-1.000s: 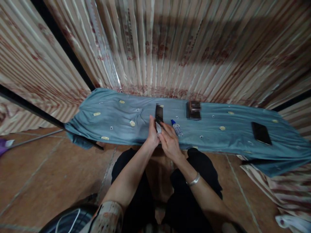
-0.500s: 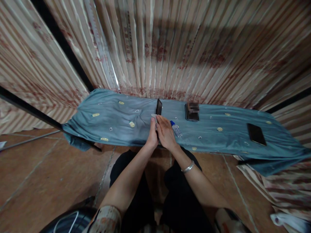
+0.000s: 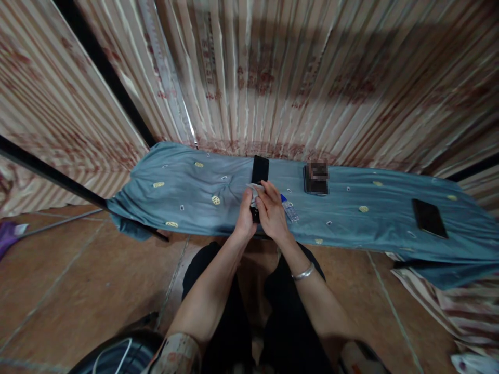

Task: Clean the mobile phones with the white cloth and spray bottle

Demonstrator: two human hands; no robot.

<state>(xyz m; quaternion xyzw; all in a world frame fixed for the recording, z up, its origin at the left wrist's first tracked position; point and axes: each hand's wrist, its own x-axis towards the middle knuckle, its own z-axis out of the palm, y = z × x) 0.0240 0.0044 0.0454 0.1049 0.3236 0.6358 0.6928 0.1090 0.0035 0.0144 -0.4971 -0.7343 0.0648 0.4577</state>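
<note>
My left hand (image 3: 244,215) is closed around the near part of a flat black phone-like slab (image 3: 260,169), whose far end sticks out beyond my fingers. Between both hands a thin white wipe or tissue (image 3: 254,188) lies against it. My right hand (image 3: 273,210) presses its bent fingers on the wipe from the right side. Part of the slab's near end shows dark between my palms; the middle is covered. Just right of my right hand lies a blue-capped clear packet or small bottle (image 3: 290,210), its kind unclear.
A blue patterned cloth (image 3: 195,197) covers the long narrow table. On it sit a dark, partly blurred box-like stack (image 3: 315,181) and, at the right, a black tablet-like slab (image 3: 429,218). Black poles (image 3: 105,78) and a striped curtain (image 3: 273,78) stand around it.
The black slab has turned from nearly edge-on to show its broad face. My right fingers have lifted and bent, and more of the wipe shows. The view has shifted slightly left.
</note>
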